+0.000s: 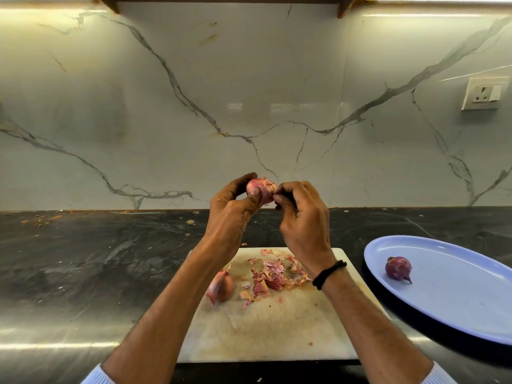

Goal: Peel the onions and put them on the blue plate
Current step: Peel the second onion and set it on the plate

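Note:
My left hand (232,206) grips a small pink onion (263,189) held up above the white cutting board (266,328), thumb pressed on its front. My right hand (299,214) pinches the onion's skin at its right side with curled fingers. An unpeeled onion (221,286) lies on the board's left part, next to a heap of pink skins (271,275). One peeled purple onion (398,268) rests on the blue plate (454,295) at the right.
The board and plate sit on a dark stone counter (97,259) with crumbs near the back left. A marble wall rises behind, with a socket (483,93) at the upper right. The plate runs past the right edge of view.

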`<move>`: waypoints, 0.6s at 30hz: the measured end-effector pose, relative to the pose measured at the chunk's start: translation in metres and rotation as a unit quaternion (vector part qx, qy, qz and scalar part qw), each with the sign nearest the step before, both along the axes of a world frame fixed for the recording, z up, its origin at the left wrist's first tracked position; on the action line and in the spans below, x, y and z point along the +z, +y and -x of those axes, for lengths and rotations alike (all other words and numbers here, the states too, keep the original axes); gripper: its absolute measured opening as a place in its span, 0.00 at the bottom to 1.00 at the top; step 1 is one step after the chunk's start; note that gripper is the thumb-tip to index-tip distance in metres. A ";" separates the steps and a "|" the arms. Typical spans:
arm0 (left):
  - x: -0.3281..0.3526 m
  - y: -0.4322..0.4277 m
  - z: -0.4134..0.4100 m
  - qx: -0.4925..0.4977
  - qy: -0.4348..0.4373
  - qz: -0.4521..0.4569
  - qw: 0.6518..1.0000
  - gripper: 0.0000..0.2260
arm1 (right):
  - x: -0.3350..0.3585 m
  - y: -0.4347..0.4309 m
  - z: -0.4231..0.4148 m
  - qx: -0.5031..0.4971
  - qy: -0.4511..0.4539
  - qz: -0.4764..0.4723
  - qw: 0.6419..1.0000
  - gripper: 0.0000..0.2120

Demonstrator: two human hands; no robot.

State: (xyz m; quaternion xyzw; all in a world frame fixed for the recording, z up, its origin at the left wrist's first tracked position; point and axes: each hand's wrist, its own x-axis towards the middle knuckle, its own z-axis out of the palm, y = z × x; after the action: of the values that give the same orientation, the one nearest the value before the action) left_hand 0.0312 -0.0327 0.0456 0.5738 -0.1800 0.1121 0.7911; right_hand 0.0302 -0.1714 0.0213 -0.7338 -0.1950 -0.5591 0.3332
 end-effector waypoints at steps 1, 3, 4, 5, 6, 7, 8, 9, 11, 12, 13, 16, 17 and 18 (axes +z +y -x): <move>0.000 -0.001 0.001 -0.007 0.006 0.012 1.000 0.17 | -0.001 0.001 0.000 0.002 0.006 -0.002 1.000 0.03; 0.002 -0.001 0.001 -0.020 0.017 0.044 0.999 0.15 | -0.001 0.002 0.001 0.007 0.008 -0.007 1.000 0.02; 0.003 -0.001 0.001 -0.027 0.023 0.062 0.997 0.14 | 0.000 0.002 0.001 0.009 0.007 -0.012 1.000 0.02; 0.003 -0.001 0.001 -0.033 0.030 0.080 0.996 0.13 | 0.000 0.002 0.002 0.011 0.007 -0.021 1.000 0.02; 0.004 0.000 0.000 -0.036 0.035 0.095 0.994 0.12 | 0.000 0.001 0.002 0.013 0.009 -0.034 0.999 0.02; 0.004 0.001 -0.001 -0.036 0.038 0.105 0.993 0.11 | 0.001 0.000 0.002 0.014 0.013 -0.051 0.999 0.04; 0.004 0.001 -0.001 -0.034 0.040 0.107 0.993 0.12 | 0.001 -0.001 0.002 0.016 0.021 -0.067 0.997 0.05; 0.004 0.001 -0.002 -0.030 0.039 0.103 0.994 0.12 | 0.002 -0.002 0.003 0.016 0.032 -0.078 0.996 0.08; 0.003 0.002 -0.002 -0.019 0.032 0.077 0.996 0.14 | 0.004 -0.002 0.004 0.011 0.049 -0.085 0.995 0.14; 0.002 0.002 -0.002 -0.011 0.025 0.055 0.998 0.15 | 0.004 -0.002 0.004 0.010 0.051 -0.082 0.995 0.16; 0.001 0.002 -0.002 0.001 0.014 0.029 0.999 0.16 | 0.005 -0.002 0.005 0.011 0.050 -0.078 0.996 0.16; -0.001 0.001 0.000 0.030 -0.017 -0.040 0.999 0.18 | 0.006 -0.002 0.006 0.013 0.032 -0.062 0.997 0.13; 0.000 0.001 0.001 0.034 -0.022 -0.051 0.998 0.18 | 0.006 -0.002 0.006 0.016 0.027 -0.058 0.998 0.12; 0.000 0.000 0.002 0.034 -0.027 -0.057 0.997 0.18 | 0.006 -0.002 0.006 0.020 0.025 -0.056 0.998 0.11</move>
State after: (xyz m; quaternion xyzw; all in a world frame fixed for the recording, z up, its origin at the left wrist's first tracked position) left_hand 0.0290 -0.0326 0.0455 0.6209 -0.1875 0.1440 0.7474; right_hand 0.0244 -0.1734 0.0268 -0.7237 -0.1694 -0.5438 0.3897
